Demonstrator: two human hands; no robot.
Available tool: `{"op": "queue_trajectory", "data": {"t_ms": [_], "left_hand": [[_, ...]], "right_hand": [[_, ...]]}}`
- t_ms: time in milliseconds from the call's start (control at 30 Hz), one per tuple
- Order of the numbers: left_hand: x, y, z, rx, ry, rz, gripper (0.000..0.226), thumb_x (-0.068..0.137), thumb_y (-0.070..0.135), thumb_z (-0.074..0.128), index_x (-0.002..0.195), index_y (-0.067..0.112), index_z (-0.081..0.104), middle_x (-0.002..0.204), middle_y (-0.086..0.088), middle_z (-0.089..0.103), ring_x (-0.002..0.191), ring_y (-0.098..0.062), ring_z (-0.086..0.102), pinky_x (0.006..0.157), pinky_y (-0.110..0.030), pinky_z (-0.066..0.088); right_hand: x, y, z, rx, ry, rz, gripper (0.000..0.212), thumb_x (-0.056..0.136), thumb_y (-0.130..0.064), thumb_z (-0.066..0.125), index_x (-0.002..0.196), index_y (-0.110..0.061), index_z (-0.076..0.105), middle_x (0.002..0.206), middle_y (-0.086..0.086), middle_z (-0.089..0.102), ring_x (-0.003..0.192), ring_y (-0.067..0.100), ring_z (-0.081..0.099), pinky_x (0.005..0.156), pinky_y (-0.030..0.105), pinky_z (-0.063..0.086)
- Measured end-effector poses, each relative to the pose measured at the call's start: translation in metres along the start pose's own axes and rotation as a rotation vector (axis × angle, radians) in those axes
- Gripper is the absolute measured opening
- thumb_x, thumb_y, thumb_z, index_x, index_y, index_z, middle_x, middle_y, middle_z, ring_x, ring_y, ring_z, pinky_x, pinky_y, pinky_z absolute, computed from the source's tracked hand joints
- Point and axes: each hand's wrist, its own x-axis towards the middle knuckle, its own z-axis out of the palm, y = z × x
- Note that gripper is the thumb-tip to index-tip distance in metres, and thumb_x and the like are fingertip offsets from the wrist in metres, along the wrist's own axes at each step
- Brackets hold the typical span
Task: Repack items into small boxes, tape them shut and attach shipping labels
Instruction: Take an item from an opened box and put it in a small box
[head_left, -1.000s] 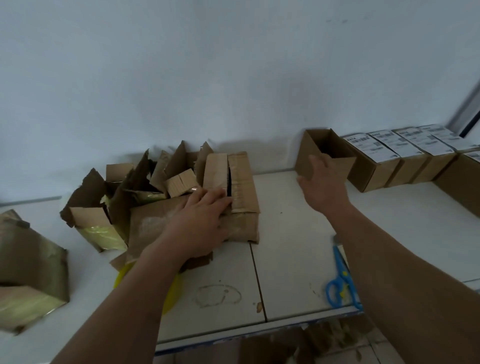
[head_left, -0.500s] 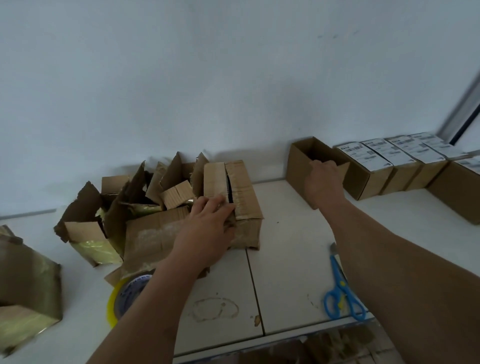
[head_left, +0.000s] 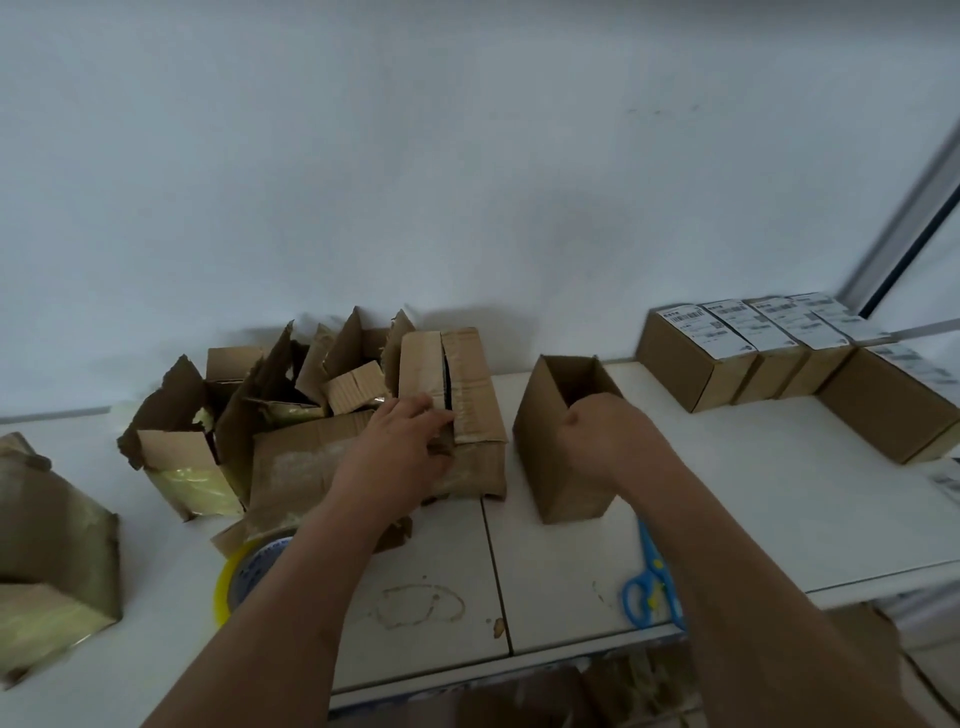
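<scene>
A small open cardboard box (head_left: 545, 452) stands on the white table (head_left: 727, 493) at the middle. My right hand (head_left: 597, 436) grips its near right rim, fingers curled over the edge. To its left lies a long taped cardboard box (head_left: 475, 405) with a dark slit along its top. My left hand (head_left: 405, 447) rests on the front end of that box, fingers at the slit. A yellow tape roll (head_left: 244, 577) lies near the front edge, partly under my left forearm. Blue scissors (head_left: 649, 587) lie under my right forearm.
Torn cardboard boxes (head_left: 228, 415) pile up left of the long box. A crumpled taped box (head_left: 52, 545) sits at the far left. Several closed labelled boxes (head_left: 727, 353) line the back right, with a larger box (head_left: 893, 410) in front of them. Loose labels (head_left: 948, 480) lie at the right edge.
My right hand took hold of the small open box by the labelled row and drew it toward me, next to the long box. My left hand stayed on the long box.
</scene>
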Motion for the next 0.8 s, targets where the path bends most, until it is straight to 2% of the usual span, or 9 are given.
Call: {"op": "queue_trajectory", "data": {"t_ms": [100,200,367,600,700,800], "left_hand": [[-0.008,-0.001,-0.006,0.012,-0.012,0.011,0.053,0.092,0.035,0.063,0.142,0.035,0.046,0.149,0.009,0.035,0.137,-0.015,0.029,0.111,-0.035,0.032],[-0.02,0.001,-0.012,0.041,-0.047,0.017,0.052,0.091,0.037,0.062,0.141,0.036,0.047,0.146,0.008,0.036,0.135,-0.015,0.032,0.109,-0.035,0.034],[-0.045,0.004,-0.021,0.136,-0.104,0.06,0.051,0.091,0.04,0.061,0.139,0.041,0.046,0.147,0.008,0.034,0.132,-0.016,0.035,0.105,-0.035,0.038],[-0.067,0.0,-0.022,0.14,-0.147,0.118,0.05,0.091,0.042,0.061,0.138,0.042,0.045,0.146,0.008,0.03,0.131,-0.017,0.03,0.101,-0.033,0.039],[-0.069,0.0,-0.022,0.156,-0.151,0.141,0.051,0.09,0.044,0.061,0.138,0.043,0.044,0.146,0.007,0.028,0.133,-0.017,0.029,0.099,-0.034,0.041],[-0.067,-0.004,-0.023,0.104,-0.183,0.133,0.053,0.088,0.047,0.063,0.138,0.045,0.045,0.148,0.01,0.027,0.134,-0.015,0.027,0.102,-0.033,0.038]], "right_hand": [[-0.035,-0.006,0.002,0.006,-0.031,-0.004,0.031,0.093,-0.02,0.047,0.063,-0.017,0.046,0.063,-0.002,0.044,0.059,0.013,0.045,0.055,0.026,0.035],[-0.056,-0.01,0.011,0.005,-0.063,-0.026,0.027,0.095,-0.023,0.046,0.069,-0.017,0.049,0.069,-0.002,0.044,0.065,0.013,0.049,0.066,0.03,0.049],[-0.069,-0.013,0.019,0.042,-0.084,-0.074,0.026,0.097,-0.023,0.045,0.072,-0.023,0.047,0.081,-0.001,0.047,0.072,0.012,0.052,0.077,0.031,0.05],[-0.074,-0.022,0.015,0.098,-0.147,-0.092,0.024,0.097,-0.019,0.047,0.078,-0.013,0.06,0.075,0.0,0.053,0.07,0.01,0.051,0.072,0.024,0.047],[-0.075,-0.025,0.016,0.089,-0.142,-0.118,0.021,0.097,-0.02,0.046,0.092,-0.011,0.065,0.084,0.001,0.058,0.075,0.01,0.053,0.076,0.028,0.05],[-0.077,-0.029,0.018,0.037,-0.084,-0.129,0.028,0.098,-0.027,0.046,0.122,-0.025,0.06,0.109,-0.005,0.061,0.093,0.009,0.056,0.083,0.027,0.047]]}}
